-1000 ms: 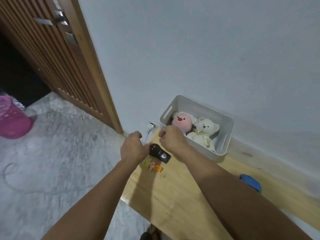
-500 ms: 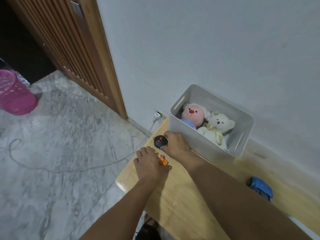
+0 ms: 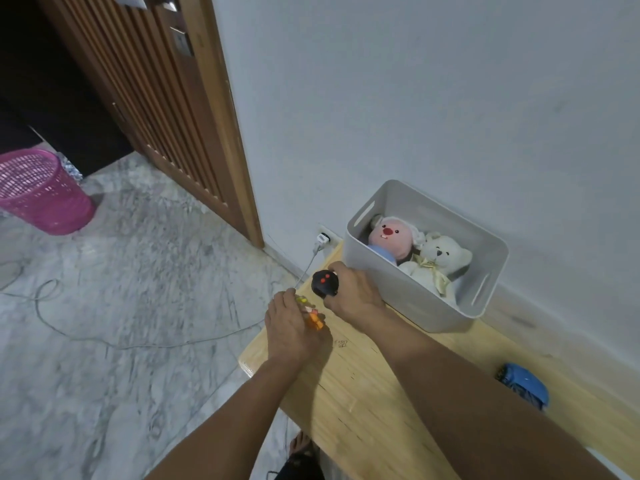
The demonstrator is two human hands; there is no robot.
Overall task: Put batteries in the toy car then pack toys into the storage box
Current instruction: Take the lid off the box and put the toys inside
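So the blue plastic toy car (image 3: 524, 385) is sitting by itself on the light wooden bench top (image 3: 363, 393), over on the right and well apart from both hands. The right hand (image 3: 351, 293) has its fingers curled round a small black rounded remote with two red buttons (image 3: 325, 282), holding it at the far left end of the bench, just beside the near wall of the grey plastic storage box (image 3: 408, 292). The left hand (image 3: 294, 329) is palm down right next to it, fingers on a little orange and yellow toy figure (image 3: 311, 315) that pokes out past them; can't tell if it's actually gripping it or only resting on it.

Inside the box there's a pink round-faced plush with a red nose (image 3: 389, 237) on the left and a white teddy bear with a pale ribbon (image 3: 438, 259) to its right. The box stands against the white wall (image 3: 415, 98).

Further out: a white plug in a wall socket (image 3: 322, 240) left of the box, its thin grey cable (image 3: 104, 337) snaking across the marble floor (image 3: 121, 341), a pink mesh waste basket (image 3: 41, 192) at far left, and a slatted brown wooden door (image 3: 166, 98).
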